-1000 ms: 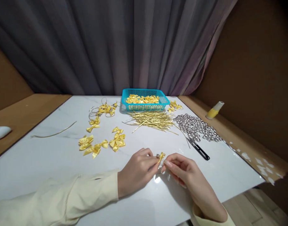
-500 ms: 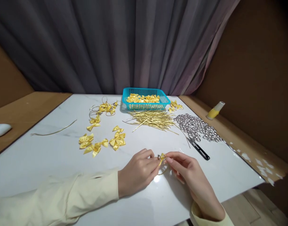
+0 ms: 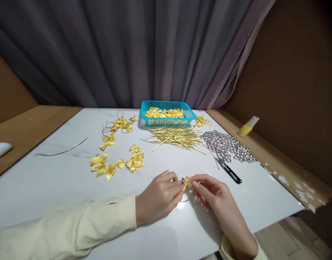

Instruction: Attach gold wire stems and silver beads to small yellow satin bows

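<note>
Between my two hands is a small yellow ribbon bow, with a silver bell-like bead at its left side and a thin gold cord curving below. My left hand pinches the bow's left side, its fingers closed and the wrist near the table. My right hand holds the right side between thumb and index finger, the other fingers curled beneath. My fingertips partly hide the cord and bead.
A blue basket of yellow bows stands at the back. Before it lie gold cords, silver beads and black thread snips. Loose bows lie left. A yellow-and-white bottle stands on the right ledge.
Both hands stay almost in place around the bow. A bit of cord now shows above the right hand's fingers, and the loop below has shifted slightly.
</note>
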The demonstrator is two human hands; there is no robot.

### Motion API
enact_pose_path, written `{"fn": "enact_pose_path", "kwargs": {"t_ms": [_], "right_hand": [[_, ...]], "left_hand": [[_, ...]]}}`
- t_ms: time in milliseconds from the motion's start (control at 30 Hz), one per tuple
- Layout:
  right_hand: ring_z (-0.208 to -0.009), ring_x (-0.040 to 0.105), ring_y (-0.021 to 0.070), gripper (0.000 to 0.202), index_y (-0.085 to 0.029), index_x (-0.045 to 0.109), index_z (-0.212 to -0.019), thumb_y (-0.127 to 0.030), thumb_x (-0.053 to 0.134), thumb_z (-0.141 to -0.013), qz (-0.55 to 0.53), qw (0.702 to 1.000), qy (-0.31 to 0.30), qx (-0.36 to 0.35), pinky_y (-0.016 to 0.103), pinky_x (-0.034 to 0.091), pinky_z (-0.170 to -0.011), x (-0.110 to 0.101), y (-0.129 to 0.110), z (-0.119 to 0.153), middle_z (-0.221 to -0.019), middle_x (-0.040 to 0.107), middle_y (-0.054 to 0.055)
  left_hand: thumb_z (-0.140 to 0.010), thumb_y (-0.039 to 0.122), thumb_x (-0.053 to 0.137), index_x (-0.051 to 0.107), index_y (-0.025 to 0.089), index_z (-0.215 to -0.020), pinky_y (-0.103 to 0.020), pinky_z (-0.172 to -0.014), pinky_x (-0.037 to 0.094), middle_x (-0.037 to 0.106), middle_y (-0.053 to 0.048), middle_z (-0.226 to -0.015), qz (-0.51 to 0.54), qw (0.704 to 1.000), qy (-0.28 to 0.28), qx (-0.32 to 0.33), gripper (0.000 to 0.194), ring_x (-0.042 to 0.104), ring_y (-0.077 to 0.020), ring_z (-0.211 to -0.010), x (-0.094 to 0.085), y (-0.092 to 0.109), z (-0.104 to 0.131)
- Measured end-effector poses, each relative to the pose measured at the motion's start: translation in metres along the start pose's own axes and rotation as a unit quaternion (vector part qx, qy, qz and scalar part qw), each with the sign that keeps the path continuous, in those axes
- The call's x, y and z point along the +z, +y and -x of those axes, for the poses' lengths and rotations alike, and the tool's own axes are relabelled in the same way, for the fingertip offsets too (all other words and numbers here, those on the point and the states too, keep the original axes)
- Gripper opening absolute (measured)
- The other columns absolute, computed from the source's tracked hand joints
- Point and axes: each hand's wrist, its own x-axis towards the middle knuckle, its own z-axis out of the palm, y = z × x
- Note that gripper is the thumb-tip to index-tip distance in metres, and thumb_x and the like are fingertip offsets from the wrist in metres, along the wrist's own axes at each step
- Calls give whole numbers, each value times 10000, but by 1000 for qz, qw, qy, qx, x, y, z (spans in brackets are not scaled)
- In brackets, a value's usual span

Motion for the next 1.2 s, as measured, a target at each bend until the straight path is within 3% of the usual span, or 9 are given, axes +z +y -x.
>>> {"fn": "enact_pose_path", "kwargs": {"t_ms": [133, 400, 533, 600, 800, 967, 1200], "right_hand": [[-449, 371, 61, 275, -152, 636, -855, -401, 635, -737, -25, 1000, -11, 5, 189, 284, -422, -1, 1, 1, -537, 483, -29], [-495, 417, 77, 218, -155, 595, -894, -281, 664, -730, -200, 977, -51, 49, 156, 302, -380, -7, -1, 1, -593, 511, -11], [-431, 384, 52, 149, -147, 592, -888, -234, 614, -769, -240, 963, -109, 61, 155, 290, -383, -10, 2, -2, -575, 521, -13], [-444, 394, 54, 147, -147, 596, -885, -230, 617, -765, -249, 959, -121, 67, 153, 284, -382, -10, 2, -2, -597, 526, -9], [-564, 461, 88, 222, -187, 601, -896, -264, 685, -705, -181, 983, -41, 13, 160, 334, -418, -6, -2, 4, -738, 566, 3], [-573, 459, 83, 214, -191, 593, -926, -237, 660, -728, -179, 982, -66, -8, 163, 357, -441, -6, -2, 6, -764, 562, 2], [-558, 472, 88, 215, -169, 604, -913, -185, 651, -703, -253, 960, -108, 59, 169, 355, -397, -9, -1, -1, -754, 541, 1]], "left_hand": [[-866, 115, 416, 593, 125, -740, -273, -639, 413, 602, -44, -645, 9, 1000, 2, 16, 217, 490, -157, -700, 1, -3, 0], [-855, 99, 437, 596, 113, -785, -282, -645, 412, 627, -60, -697, 11, 998, -7, 64, 174, 492, -164, -708, 1, -9, 0], [-853, 101, 441, 593, 114, -800, -284, -643, 412, 627, -59, -696, 8, 996, -5, 88, 161, 491, -163, -703, 0, -10, 0], [-856, 102, 437, 591, 116, -804, -286, -647, 413, 629, -60, -703, 6, 996, -5, 88, 163, 494, -163, -709, 0, -11, 0], [-858, 103, 428, 595, 111, -813, -294, -648, 411, 629, -63, -707, 8, 996, -27, 83, 174, 489, -166, -709, -1, -11, 0], [-858, 99, 420, 590, 108, -791, -294, -633, 407, 622, -65, -689, -1, 995, -30, 93, 183, 485, -167, -700, -2, -11, -1], [-850, 92, 432, 583, 99, -826, -298, -644, 414, 620, -79, -696, -19, 991, -31, 130, 153, 507, -183, -728, -5, -13, -2]]}}
